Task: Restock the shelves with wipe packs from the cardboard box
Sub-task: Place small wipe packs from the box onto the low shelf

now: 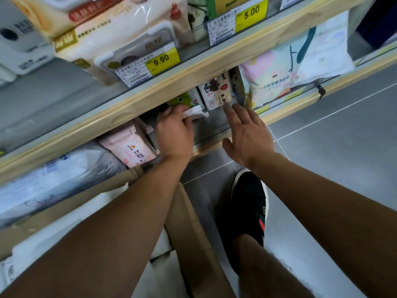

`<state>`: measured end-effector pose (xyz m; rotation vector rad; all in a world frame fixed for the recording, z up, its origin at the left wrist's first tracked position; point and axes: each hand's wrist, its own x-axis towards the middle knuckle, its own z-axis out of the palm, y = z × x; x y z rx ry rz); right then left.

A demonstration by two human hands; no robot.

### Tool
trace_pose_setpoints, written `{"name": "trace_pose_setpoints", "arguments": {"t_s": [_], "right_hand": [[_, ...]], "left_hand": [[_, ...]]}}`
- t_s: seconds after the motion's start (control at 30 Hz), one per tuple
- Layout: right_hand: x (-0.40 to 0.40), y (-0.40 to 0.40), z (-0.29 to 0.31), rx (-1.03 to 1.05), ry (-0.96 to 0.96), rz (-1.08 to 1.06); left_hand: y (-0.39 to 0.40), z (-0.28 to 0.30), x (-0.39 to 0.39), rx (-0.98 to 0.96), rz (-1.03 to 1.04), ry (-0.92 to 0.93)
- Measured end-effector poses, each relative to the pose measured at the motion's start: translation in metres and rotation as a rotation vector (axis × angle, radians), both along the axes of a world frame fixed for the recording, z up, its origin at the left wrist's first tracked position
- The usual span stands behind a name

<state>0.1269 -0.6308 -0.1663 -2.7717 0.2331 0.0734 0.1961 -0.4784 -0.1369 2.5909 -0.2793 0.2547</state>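
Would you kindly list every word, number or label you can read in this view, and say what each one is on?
"9.90": yellow price tag on the upper shelf edge.
"5.00": yellow price tag further right on that edge.
"GD": side of the black shoe.
Chinese print on the pink wipe pack, the cartoon-printed pack and the pastel pack is too small or blurred to read; so are the white parts of both tags.

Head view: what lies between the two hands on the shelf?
In the head view, only bare grey shelf floor separates the left hand, gripping a white wipe pack, from the right hand.
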Motion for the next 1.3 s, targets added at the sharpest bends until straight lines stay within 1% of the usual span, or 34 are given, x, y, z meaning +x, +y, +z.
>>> {"name": "trace_pose_setpoints", "arguments": {"t_s": [0.13, 0.4, 0.47, 0.57, 0.7, 0.77, 0.87, 0.97, 1.1, 1.17, 1.3], "right_hand": [[0.006, 0.012, -0.005, 0.027, -0.010, -0.004], [0.007, 0.015, -0.010, 0.033, -0.036, -0.004], [0.006, 0.014, -0.012, 0.034, -0.028, -0.010], [0.004, 0.017, -0.012, 0.045, -0.014, -0.013], [0.006, 0.021, -0.011, 0.052, -0.034, -0.008], [0.007, 0.022, -0.011, 0.045, -0.032, -0.004], [0.006, 0.021, -0.010, 0.032, -0.038, -0.004], [0.007, 0.019, -0.008, 0.024, -0.018, -0.007], [0.002, 0.014, 0.009, -0.028, 0.046, 0.035], [-0.002, 0.009, 0.030, -0.077, 0.080, 0.070], [-0.012, 0.001, 0.099, -0.186, 0.114, 0.163]], "left_hand": [[-0.002, -0.008, 0.010, 0.048, 0.011, -0.033], [-0.010, -0.005, 0.018, 0.026, 0.029, -0.076], [-0.011, -0.004, 0.020, 0.068, 0.015, -0.081], [-0.010, -0.008, 0.029, 0.196, 0.083, -0.097], [-0.008, -0.012, 0.037, 0.221, 0.094, -0.062], [-0.012, -0.013, 0.033, 0.207, 0.100, -0.080], [-0.011, -0.020, 0.020, 0.195, -0.004, -0.068], [-0.002, -0.027, 0.012, 0.266, -0.168, -0.059], [0.005, -0.012, 0.007, 0.397, -0.261, 0.156], [0.009, 0.006, -0.004, 0.412, -0.302, 0.191], [0.026, 0.053, -0.038, 0.399, -0.353, 0.141]]}}
